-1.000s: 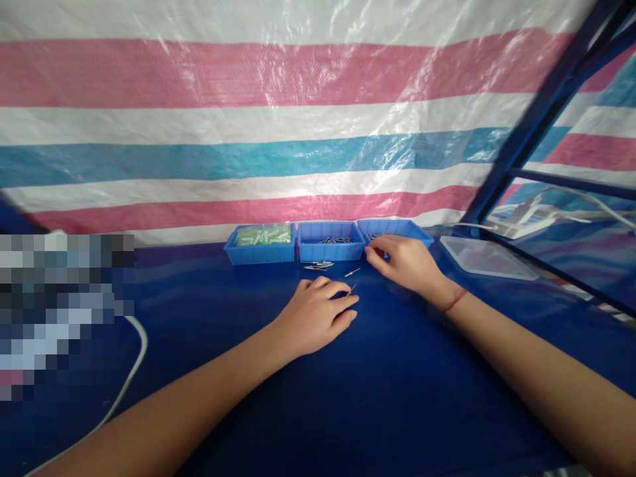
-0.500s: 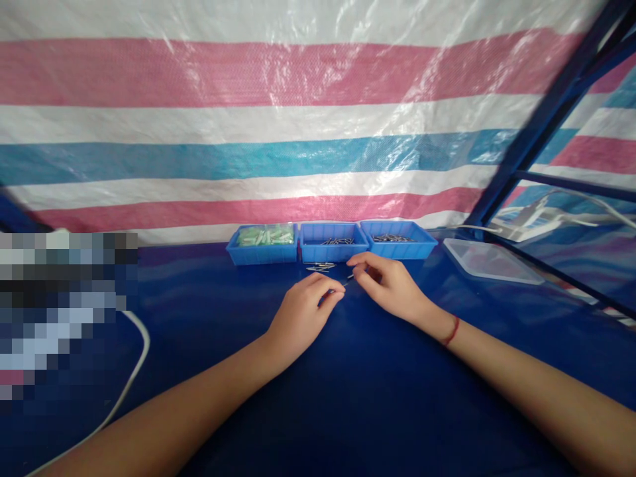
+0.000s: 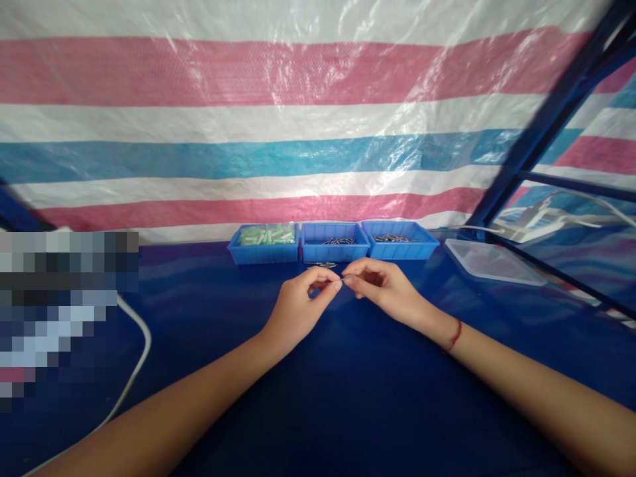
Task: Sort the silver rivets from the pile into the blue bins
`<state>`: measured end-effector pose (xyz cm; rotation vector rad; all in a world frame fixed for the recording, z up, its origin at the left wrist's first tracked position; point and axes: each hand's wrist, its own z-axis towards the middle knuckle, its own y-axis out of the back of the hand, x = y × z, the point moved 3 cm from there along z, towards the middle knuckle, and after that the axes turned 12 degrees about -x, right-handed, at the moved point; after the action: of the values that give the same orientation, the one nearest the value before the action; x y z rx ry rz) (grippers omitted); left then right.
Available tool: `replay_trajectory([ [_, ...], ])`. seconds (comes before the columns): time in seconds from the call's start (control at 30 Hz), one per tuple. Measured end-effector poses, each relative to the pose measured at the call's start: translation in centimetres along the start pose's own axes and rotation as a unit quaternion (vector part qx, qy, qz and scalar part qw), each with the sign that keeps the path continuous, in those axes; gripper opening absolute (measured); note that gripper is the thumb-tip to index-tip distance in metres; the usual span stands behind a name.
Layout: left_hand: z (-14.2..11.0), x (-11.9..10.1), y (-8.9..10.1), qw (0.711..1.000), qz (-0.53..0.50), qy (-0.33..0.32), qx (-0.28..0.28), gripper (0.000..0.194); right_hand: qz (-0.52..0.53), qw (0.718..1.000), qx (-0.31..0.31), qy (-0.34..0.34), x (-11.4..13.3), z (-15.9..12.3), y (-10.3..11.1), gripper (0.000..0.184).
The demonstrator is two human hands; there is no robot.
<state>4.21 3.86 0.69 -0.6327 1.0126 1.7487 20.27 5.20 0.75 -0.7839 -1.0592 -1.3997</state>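
Note:
My left hand (image 3: 298,306) and my right hand (image 3: 385,286) meet fingertip to fingertip over the blue table (image 3: 348,397). Each pinches a small metal pin (image 3: 342,281) where the tips touch; the pieces are tiny and hard to tell apart. A red string circles my right wrist. A few loose metal pins (image 3: 322,265) lie on the table just beyond my hands. Behind them stand three blue trays in a row: the left tray (image 3: 264,242) holds pale green pieces, the middle tray (image 3: 334,242) and the right tray (image 3: 400,240) hold small metal parts.
A clear plastic lid (image 3: 491,262) lies to the right of the trays. A white cable (image 3: 132,364) curves across the table at the left, beside a blurred-out area. A striped tarp (image 3: 278,119) hangs behind, and a dark blue frame post (image 3: 536,119) slants at the right.
My right hand came back from the right tray to the table's middle. My left hand lifted off the table with a pin, and both hands now meet in a pinch.

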Motion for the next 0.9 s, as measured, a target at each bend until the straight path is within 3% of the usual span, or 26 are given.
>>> replay_trajectory([
  [0.33,0.00,-0.12,-0.41,0.998,-0.045,0.023,0.042,0.010,-0.014,1.000,0.003,0.012,0.83,-0.17,-0.03,0.016],
  [0.57,0.03,-0.07,-0.40,0.999,0.009,0.011,0.050,0.013,-0.030,0.999,-0.007,0.028,0.85,-0.22,0.06,0.019],
  [0.9,0.00,-0.58,0.21,0.999,0.030,-0.027,-0.029,0.002,-0.044,0.999,0.001,0.020,0.20,-0.16,0.04,0.023],
])
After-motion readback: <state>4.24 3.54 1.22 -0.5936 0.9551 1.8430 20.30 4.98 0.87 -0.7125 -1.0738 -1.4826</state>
